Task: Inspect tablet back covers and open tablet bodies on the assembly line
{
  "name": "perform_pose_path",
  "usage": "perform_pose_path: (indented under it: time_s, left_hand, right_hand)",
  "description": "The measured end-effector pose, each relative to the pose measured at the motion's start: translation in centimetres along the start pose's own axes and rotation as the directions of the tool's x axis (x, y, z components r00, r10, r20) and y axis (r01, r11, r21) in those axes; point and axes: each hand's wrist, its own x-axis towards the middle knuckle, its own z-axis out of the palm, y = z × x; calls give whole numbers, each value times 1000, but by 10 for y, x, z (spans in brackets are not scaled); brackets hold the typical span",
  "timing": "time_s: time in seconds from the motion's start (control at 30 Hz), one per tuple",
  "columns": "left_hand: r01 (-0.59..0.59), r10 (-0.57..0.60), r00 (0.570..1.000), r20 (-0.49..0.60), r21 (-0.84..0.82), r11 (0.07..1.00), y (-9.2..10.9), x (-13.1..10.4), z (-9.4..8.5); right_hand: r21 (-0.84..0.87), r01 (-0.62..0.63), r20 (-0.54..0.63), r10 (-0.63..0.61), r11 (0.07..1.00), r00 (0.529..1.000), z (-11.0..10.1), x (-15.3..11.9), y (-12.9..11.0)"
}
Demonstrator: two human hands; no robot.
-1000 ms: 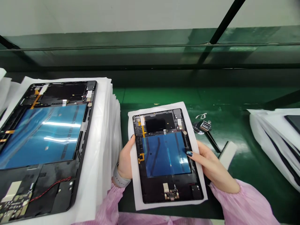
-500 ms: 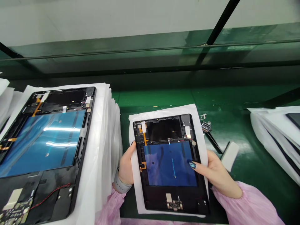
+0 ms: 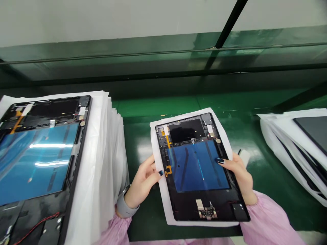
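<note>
An opened tablet (image 3: pixel 204 194) is held up in front of me, its insides facing me and a white foam sheet (image 3: pixel 168 211) behind it. A blue film-covered panel (image 3: pixel 189 170) fills its middle, with a small circuit board (image 3: pixel 208 211) below. My right hand (image 3: pixel 241 175) grips the right edge, thumb laid over the blue panel and fingers behind. On the left edge, my left hand (image 3: pixel 143 183) is closed with its thumb on the sheet's margin, beside the orange flex cable; its other fingers are partly hidden behind.
At left, a tall stack of white sheets (image 3: pixel 94 163) carries another opened tablet (image 3: pixel 74 166) on top. More wrapped panels (image 3: pixel 286 136) lie at right. A small white block (image 3: pixel 244 157) shows behind my right hand on the green table (image 3: pixel 145 132). A dark bar (image 3: pixel 230 25) slants above.
The tablet has shifted right and tilted, its lower end swinging right. My left thumb has come round to the front of the sheet. The view has turned slightly right.
</note>
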Motion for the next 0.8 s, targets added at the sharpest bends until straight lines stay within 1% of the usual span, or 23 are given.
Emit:
perform_pose_path:
  time_s: [0.1, 0.23, 0.4, 0.57, 0.67, 0.8]
  left_hand:
    - [-39, 38, 999, 23, 49, 998, 3, 0, 4]
    - [-66, 64, 998, 19, 83, 994, 5, -1, 8]
    - [-44, 55, 996, -69, 151, 988, 1, -4, 6]
    - [-46, 66, 992, -111, 181, 982, -2, -5, 4]
    - [-43, 67, 991, -120, 197, 979, -2, -5, 3]
    - [-40, 59, 993, -99, 186, 982, -3, -4, 2]
  right_hand:
    - [-1, 38, -24, -38, 999, 999, -3, 2, 4]
    - [-66, 61, -18, -63, 996, 998, -8, 5, 9]
    - [-71, 44, -13, -45, 997, 999, -7, 4, 10]
    - [-32, 51, 8, -51, 998, 999, -3, 0, 9]
    - [-18, 54, 20, -54, 998, 998, -2, 0, 9]
    - [-38, 54, 18, -53, 998, 998, -2, -1, 8]
